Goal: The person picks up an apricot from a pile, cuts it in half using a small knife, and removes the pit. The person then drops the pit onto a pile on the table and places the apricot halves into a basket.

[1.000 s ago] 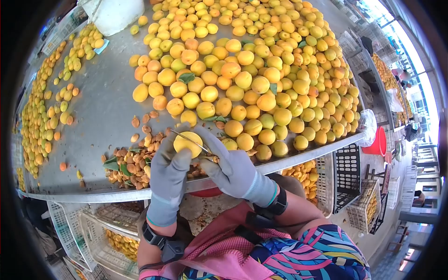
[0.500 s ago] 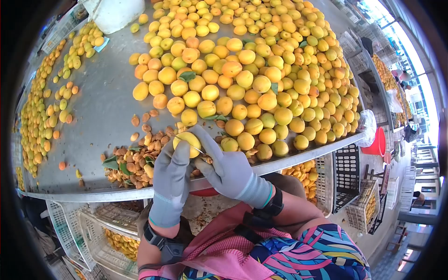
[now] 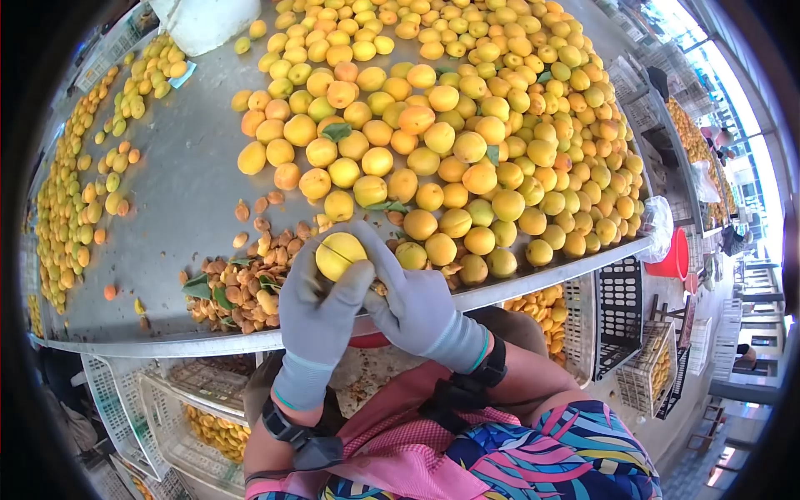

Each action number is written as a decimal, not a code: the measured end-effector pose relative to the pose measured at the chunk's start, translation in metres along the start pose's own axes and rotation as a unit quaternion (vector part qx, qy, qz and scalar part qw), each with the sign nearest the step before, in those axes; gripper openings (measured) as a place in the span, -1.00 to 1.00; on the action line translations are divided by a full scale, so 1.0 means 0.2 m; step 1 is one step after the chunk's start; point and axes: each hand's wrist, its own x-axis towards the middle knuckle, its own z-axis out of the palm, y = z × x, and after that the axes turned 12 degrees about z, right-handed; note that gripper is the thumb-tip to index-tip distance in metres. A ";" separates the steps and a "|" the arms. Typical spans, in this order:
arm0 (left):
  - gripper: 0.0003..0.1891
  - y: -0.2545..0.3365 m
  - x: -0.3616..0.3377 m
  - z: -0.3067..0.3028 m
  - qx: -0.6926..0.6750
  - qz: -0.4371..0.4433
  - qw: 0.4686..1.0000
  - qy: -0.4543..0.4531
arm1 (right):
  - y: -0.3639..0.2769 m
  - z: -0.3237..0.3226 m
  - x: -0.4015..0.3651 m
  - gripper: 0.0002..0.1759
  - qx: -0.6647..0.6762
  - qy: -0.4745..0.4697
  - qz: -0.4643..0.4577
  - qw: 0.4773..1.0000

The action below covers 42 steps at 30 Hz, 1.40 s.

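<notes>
A yellow apricot (image 3: 337, 258) with a dark cut line across it sits between my gloved hands, just over the table's front edge. My left hand (image 3: 321, 292) is closed around it, thumb pressed on its lower right side. My right hand (image 3: 408, 304) is closed too, its forefinger reaching over beside the fruit. A small brownish bit of the knife (image 3: 380, 288) shows between thumb and fingers; its blade is hidden. Left of my hands lies a heap of brown apricot stones (image 3: 246, 296) with some leaves. A large pile of whole apricots (image 3: 467, 150) covers the table beyond.
The metal table (image 3: 187, 175) has a raised front edge. More apricots (image 3: 71, 208) lie along its far left. A white container (image 3: 208, 25) stands at the back. Below are crates (image 3: 179, 433) with apricot pieces; a black crate (image 3: 618, 304) and red bucket (image 3: 669, 254) are at right.
The apricot has turned so its cut line faces up. The knife blade, earlier seen against the fruit, is out of sight, and my left thumb has shifted to the right.
</notes>
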 end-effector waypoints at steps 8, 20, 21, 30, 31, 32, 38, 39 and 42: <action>-0.46 -0.04 0.02 -0.03 0.185 0.153 0.971 -0.015 | 0.01 0.00 0.01 -0.08 0.028 -0.017 -0.009 0.999; -0.59 -0.02 0.01 -0.03 0.180 0.090 0.979 -0.036 | 0.01 -0.12 0.02 -0.14 0.030 -0.115 0.000 0.993; -0.60 -0.03 0.00 -0.03 0.189 0.114 0.974 -0.042 | 0.03 -0.12 0.02 -0.14 0.030 -0.116 0.002 0.993; -0.58 0.02 -0.06 0.00 0.088 0.088 0.991 -0.048 | 0.08 -0.17 0.01 -0.19 0.045 -0.135 -0.078 0.987; -0.60 0.01 -0.06 -0.01 0.108 0.086 0.989 -0.060 | 0.09 -0.15 0.01 -0.20 0.069 -0.118 -0.084 0.987; -0.60 0.00 -0.06 -0.02 0.108 0.086 0.989 -0.060 | 0.08 -0.14 0.01 -0.20 0.070 -0.118 -0.084 0.987; -0.48 -0.03 -0.03 -0.02 -0.139 0.000 0.990 -0.015 | 0.05 -0.06 0.02 -0.19 0.094 -0.059 -0.027 0.993; -0.46 -0.03 -0.04 -0.03 -0.166 -0.024 0.986 -0.013 | 0.05 -0.04 0.02 -0.17 0.108 -0.028 -0.052 0.992; -0.44 0.01 -0.01 -0.05 -0.138 -0.018 0.989 -0.043 | 0.04 -0.06 0.02 -0.14 0.114 -0.018 -0.081 0.990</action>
